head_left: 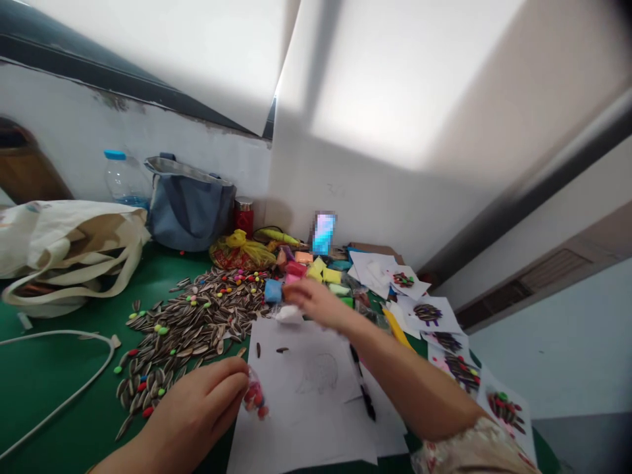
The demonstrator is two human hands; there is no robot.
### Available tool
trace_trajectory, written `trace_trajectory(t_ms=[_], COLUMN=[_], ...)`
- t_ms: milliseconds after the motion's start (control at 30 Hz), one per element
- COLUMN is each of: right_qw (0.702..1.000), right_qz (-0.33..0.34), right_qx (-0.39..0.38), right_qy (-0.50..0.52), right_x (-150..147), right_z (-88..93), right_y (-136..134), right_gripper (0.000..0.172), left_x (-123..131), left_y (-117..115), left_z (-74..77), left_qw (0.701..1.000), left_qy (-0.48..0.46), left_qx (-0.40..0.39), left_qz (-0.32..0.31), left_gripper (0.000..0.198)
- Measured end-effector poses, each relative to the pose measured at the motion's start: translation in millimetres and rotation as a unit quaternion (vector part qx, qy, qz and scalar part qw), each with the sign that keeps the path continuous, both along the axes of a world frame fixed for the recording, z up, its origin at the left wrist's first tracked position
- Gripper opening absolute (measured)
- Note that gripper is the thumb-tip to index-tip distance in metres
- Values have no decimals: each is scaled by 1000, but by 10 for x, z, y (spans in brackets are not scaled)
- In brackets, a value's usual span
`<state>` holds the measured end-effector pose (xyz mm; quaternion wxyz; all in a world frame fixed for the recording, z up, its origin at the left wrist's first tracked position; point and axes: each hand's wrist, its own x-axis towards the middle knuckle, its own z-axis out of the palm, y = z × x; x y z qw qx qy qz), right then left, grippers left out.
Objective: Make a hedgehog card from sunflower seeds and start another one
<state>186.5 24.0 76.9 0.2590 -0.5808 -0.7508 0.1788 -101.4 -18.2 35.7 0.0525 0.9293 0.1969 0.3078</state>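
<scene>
My left hand (pixel 217 398) pinches a small clear bag of red and pink balls (pixel 255 397) over the left part of a white paper (pixel 306 421). A faint pencil drawing (pixel 318 374) and two sunflower seeds (pixel 258 349) are on that paper. My right hand (pixel 311 299) reaches across it to the coloured clay packs, beside a blue pack (pixel 273 291) and above a white one (pixel 288 315). Its fingers are slightly blurred, and whether they hold anything is hidden. A black pen (pixel 364 388) lies under my right forearm.
Striped sunflower seeds (pixel 197 329) with coloured beads spread over the green table (pixel 64 388). Behind stand a blue bag (pixel 190 210), a bottle (pixel 123 181), a red jar (pixel 243 216) and a phone (pixel 324 234). A canvas bag (pixel 74 243) and white cable (pixel 74 396) are left; seed pictures (pixel 429 314) right.
</scene>
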Motion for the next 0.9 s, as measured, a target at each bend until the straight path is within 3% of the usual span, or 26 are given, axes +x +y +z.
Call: trace_trajectory(t_ms=[33, 67, 133, 233, 367, 533, 767, 900], right_qw=[995, 990, 988, 993, 997, 996, 993, 993], right_qz=[97, 138, 148, 109, 73, 54, 57, 43], right_qx=[-21, -30, -27, -16, 8, 39, 61, 60], right_qy=[-4, -14, -39, -40, 6, 52, 81, 95], right_x=[-182, -345, -601, -816, -908, -951, -891, -874], right_z=[-12, -24, -46, -82, -146, -250, -382, -409], right_y=[-247, -480, -860, -1146, -1191, -1191, -1164, -1156], right_gripper=[39, 55, 75, 48, 34, 43, 44, 43], left_x=[-6, -10, -8, 19, 44, 15, 11, 33], left_y=[-8, -17, -40, -82, -109, -61, -29, -31], left_z=[2, 5, 17, 56, 80, -2, -38, -24], left_qw=[1000, 1000, 999, 999, 999, 998, 998, 999], left_qy=[2, 2, 2, 7, 3, -47, -19, 12], left_qx=[10, 20, 36, 43, 39, 32, 52, 20], left_qz=[7, 13, 18, 7, -8, -26, -33, -27], left_gripper=[20, 20, 19, 21, 21, 13, 18, 24])
